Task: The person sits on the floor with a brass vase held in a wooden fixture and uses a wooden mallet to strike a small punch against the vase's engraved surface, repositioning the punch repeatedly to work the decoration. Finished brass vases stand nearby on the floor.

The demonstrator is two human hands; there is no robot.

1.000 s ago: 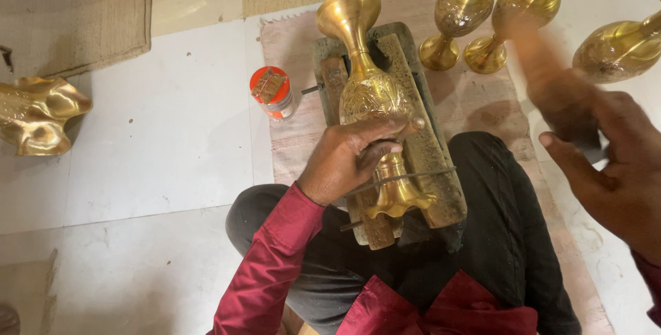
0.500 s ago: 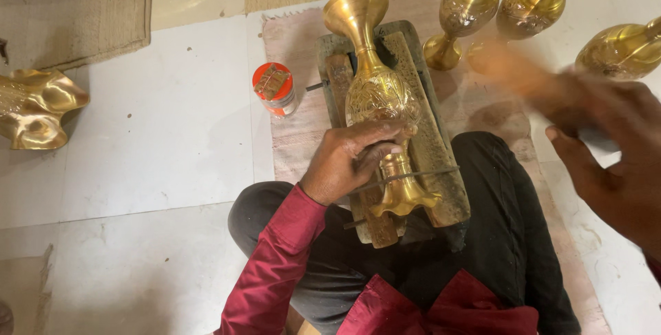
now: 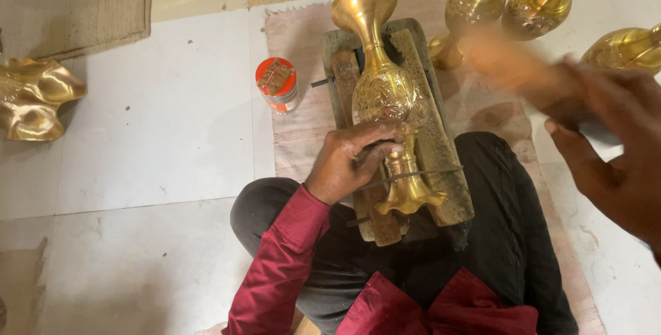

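The left hand is wrapped over the narrow stem of a brass vase, its grip clenched just below the engraved belly, fingers curled across the metal. The vase is laid on its side along a wooden cradle, flared mouth pointing away from the person and flared foot toward the lap; a thin wire is seen crossing the stem near the foot. The cradle is rested partly on a pink mat on the floor and partly against the dark trousers of the crossed legs. The right hand is raised at the right edge, heavily blurred, closed round a blurred tool whose kind cannot be told. A small jar with an orange lid is stood on the mat just left of the cradle. Three further brass vases are grouped beyond, at upper right. A crumpled brass piece is lying well apart on the tiled floor at far left.
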